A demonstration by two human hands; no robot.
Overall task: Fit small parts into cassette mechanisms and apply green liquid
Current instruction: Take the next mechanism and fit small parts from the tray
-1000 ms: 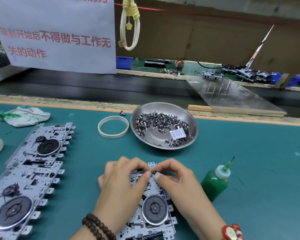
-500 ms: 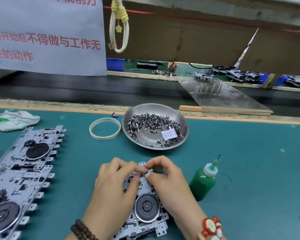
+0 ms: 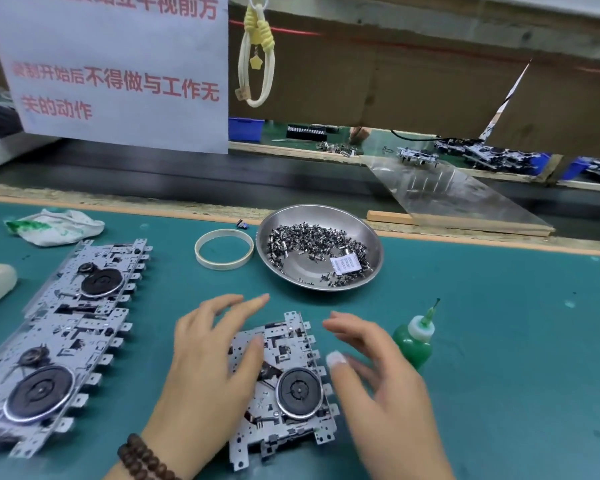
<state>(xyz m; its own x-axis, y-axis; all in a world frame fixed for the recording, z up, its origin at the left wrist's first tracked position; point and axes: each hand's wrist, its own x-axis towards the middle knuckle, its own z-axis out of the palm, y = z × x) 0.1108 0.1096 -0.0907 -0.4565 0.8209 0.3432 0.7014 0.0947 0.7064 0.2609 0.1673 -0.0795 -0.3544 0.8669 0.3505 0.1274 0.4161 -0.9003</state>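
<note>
Fingers [image 3: 250,303] of my left hand [image 3: 205,362] are spread and straight, gripping nothing; the thumb lies across the upper left part of the cassette mechanism [image 3: 284,389], while the longer fingertips reach past its far edge above the green desk [image 3: 499,341]. Across from them, my right hand [image 3: 374,372] is just as loose, its fingers apart and slightly blurred, one tip wrapped in white tape. I cannot tell whether this hand touches the mechanism's right edge or only hovers beside it.

Between the two hands the mechanism lies flat, its black round wheel toward my wrists, its tabbed metal edge facing the right hand. Just beyond the right hand's knuckles, on the outer side, stands the green liquid bottle [image 3: 414,344], upright, white collar and thin nozzle pointing up and away.

Farther out past both sets of fingertips sits the steel bowl [image 3: 371,268], with a heap of small metal parts [image 3: 309,242] and a white paper slip inside. Left of the bowl lies a pale tape ring [image 3: 224,249]. Well off to the outer side of my left hand, a row of further mechanisms [image 3: 66,327] runs diagonally, and beyond that a crumpled rag [image 3: 54,226] stained green. A beaded bracelet [image 3: 139,459] circles my left wrist. Beyond the desk's far edge hangs a printed sign [image 3: 118,64] with red characters.
</note>
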